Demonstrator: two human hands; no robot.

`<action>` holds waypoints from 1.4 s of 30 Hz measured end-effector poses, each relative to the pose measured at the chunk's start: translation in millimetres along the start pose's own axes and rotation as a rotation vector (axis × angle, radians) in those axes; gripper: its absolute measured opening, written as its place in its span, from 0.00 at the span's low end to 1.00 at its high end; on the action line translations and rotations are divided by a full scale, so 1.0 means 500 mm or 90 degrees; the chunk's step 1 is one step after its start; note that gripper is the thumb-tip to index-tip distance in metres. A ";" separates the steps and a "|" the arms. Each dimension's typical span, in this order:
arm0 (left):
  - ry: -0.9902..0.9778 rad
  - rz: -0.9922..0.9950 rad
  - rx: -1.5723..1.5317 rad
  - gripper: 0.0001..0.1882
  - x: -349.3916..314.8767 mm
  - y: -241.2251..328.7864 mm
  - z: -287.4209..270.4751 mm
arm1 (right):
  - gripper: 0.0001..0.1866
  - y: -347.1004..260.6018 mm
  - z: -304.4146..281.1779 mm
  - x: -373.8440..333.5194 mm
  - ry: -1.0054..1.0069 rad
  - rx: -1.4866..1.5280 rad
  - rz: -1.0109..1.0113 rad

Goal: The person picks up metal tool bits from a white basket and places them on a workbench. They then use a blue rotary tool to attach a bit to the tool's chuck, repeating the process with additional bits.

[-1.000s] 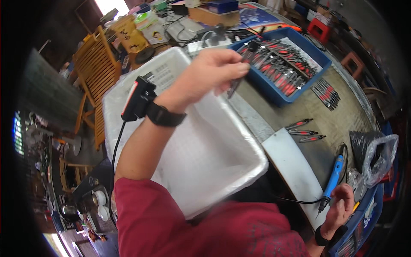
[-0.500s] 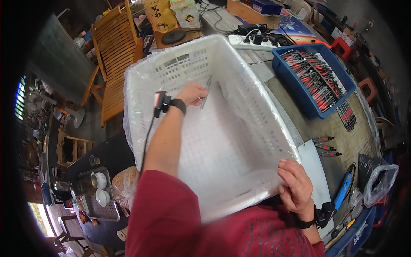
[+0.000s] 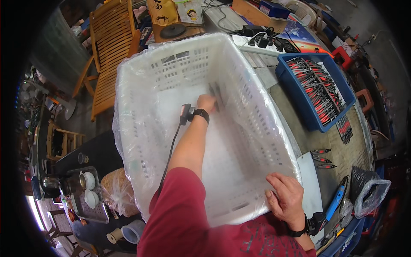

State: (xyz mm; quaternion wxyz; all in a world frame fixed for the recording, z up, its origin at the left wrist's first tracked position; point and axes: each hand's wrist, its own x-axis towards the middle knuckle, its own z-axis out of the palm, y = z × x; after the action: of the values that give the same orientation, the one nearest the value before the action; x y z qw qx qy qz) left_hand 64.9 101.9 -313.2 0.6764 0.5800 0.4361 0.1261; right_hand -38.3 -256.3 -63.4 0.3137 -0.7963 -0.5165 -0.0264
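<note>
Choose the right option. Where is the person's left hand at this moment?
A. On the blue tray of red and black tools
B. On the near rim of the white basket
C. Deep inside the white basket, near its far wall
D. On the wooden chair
C. The left hand reaches down inside the white basket, by dark slim pieces near its far wall; it is the right hand that rests on the near rim.

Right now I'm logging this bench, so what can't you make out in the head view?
- Left hand fingers: buried among dark pieces in the white basket.
- Those pieces: blurred by the plastic liner.
- Blue tray contents: too small to identify.
- Right hand palm: faces down.
</note>
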 end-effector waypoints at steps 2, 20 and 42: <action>0.004 -0.008 0.000 0.07 0.011 0.004 0.003 | 0.16 -0.001 0.002 0.001 -0.002 -0.013 0.011; 0.037 0.050 0.142 0.08 0.039 0.006 0.025 | 0.14 0.006 0.004 0.002 -0.005 -0.014 -0.001; 0.216 0.278 0.455 0.10 0.001 0.002 0.049 | 0.17 0.010 0.003 0.004 -0.008 -0.022 0.016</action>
State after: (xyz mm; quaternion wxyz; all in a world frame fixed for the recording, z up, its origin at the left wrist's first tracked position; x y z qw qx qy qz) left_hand 83.4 86.0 -313.8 0.3102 0.8268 0.4243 0.2003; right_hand -33.6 -255.5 -66.2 0.2970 -0.8081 -0.5079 -0.0259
